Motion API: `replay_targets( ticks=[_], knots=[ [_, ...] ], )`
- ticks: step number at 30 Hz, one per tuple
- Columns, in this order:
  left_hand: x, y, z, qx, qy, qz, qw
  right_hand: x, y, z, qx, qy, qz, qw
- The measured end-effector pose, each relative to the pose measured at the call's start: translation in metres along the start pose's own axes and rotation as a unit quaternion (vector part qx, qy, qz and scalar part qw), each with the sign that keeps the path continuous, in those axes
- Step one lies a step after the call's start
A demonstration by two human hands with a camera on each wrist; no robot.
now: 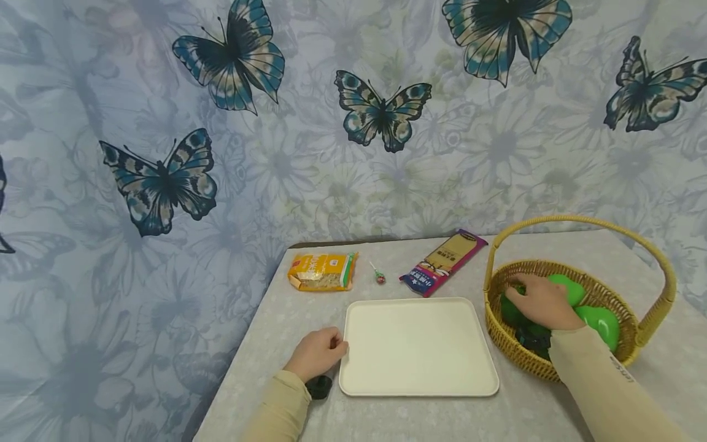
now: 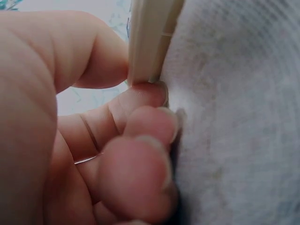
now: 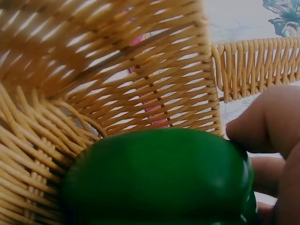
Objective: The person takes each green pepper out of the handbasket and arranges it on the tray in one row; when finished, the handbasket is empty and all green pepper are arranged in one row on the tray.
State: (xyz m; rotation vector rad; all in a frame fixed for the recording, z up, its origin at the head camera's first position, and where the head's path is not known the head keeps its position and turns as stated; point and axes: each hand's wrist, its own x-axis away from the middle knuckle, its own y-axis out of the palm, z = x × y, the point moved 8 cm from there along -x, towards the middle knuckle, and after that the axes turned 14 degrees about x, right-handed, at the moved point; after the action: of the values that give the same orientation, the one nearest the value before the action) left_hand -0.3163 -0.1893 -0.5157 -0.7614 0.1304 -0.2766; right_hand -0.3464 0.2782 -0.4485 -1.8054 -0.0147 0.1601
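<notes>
My left hand [image 1: 317,353] is at the left edge of a white rectangular tray [image 1: 420,347] on the table. In the left wrist view the thumb and curled forefinger pinch the tray's edge [image 2: 152,42], with the other fingertips down by the tablecloth. My right hand [image 1: 544,301] reaches into a wicker basket [image 1: 510,350] with a tall handle. There its thumb and fingers grip one end of a glossy green bell pepper [image 3: 159,173], which lies against the woven wall in the right wrist view.
Other bright green glossy pieces [image 1: 602,325] and a dark item [image 1: 533,341] lie in the basket. Behind the tray are a yellow food packet [image 1: 321,272], a small lollipop [image 1: 380,277] and a purple-and-gold packet [image 1: 444,262]. A butterfly-patterned curtain [image 1: 309,172] hangs behind the table.
</notes>
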Motion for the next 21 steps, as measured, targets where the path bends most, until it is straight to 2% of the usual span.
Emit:
replay_targets(
  ticks=[4, 9, 17, 21],
  knots=[
    [0.000, 0.002, 0.003, -0.002, 0.003, -0.001, 1.0000, 0.002, 0.006, 0.002, 0.031, -0.011, -0.020, 0.9993],
    [-0.001, 0.004, 0.002, -0.005, -0.004, -0.005, 1.0000, 0.003, 0.004, 0.000, 0.039, -0.014, -0.026, 0.9988],
    [-0.004, 0.003, -0.002, -0.002, -0.017, -0.008, 0.9998, 0.004, -0.006, -0.011, 0.034, -0.036, 0.005, 0.9988],
    [-0.005, 0.003, -0.003, -0.002, -0.025, -0.008, 0.9996, 0.003, -0.007, -0.010, 0.025, -0.029, 0.017, 0.9991]
  ],
)
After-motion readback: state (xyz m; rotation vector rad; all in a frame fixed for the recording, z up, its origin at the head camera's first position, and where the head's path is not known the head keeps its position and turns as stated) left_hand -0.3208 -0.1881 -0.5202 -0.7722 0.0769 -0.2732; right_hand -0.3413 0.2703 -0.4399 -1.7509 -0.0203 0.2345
